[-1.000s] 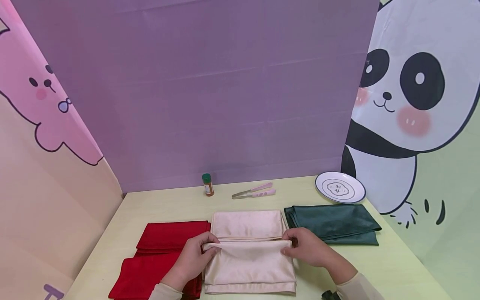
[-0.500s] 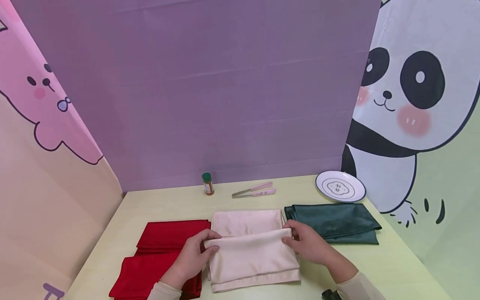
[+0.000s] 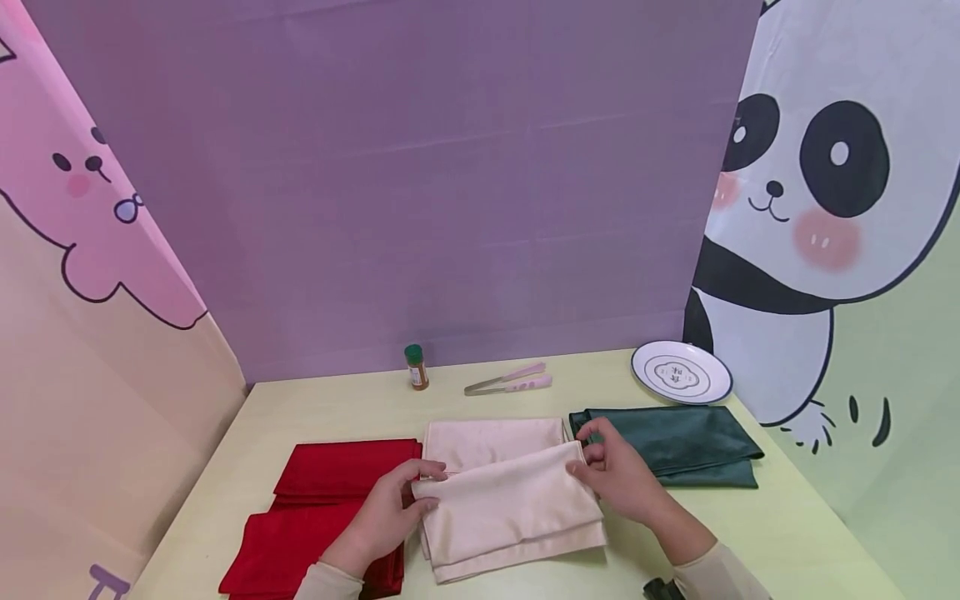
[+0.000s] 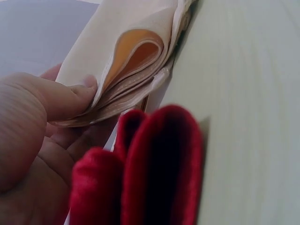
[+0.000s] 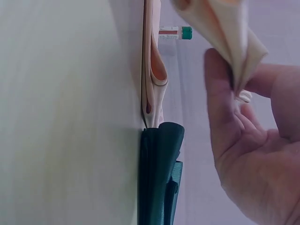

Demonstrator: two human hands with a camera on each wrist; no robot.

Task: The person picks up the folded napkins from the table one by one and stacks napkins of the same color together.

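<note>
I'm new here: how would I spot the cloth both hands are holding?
Find the pale yellow table before the purple backdrop. Three folded cloths lie in a row near its front; take the beige cloth in the middle, between the red cloth and the green cloth.

Pale yellow-green table (image 3: 787,517) with red cloth (image 3: 330,500), beige cloth (image 3: 502,492), green cloth (image 3: 682,442), plate (image 3: 681,372), tongs (image 3: 508,384), spice bottle (image 3: 416,368).

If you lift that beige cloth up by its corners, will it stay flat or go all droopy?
Probably droopy: the beige cloth bends in soft layers where the left hand and right hand pinch it. It looks thin and light. Its smooth sheen hints it may slip.
</note>
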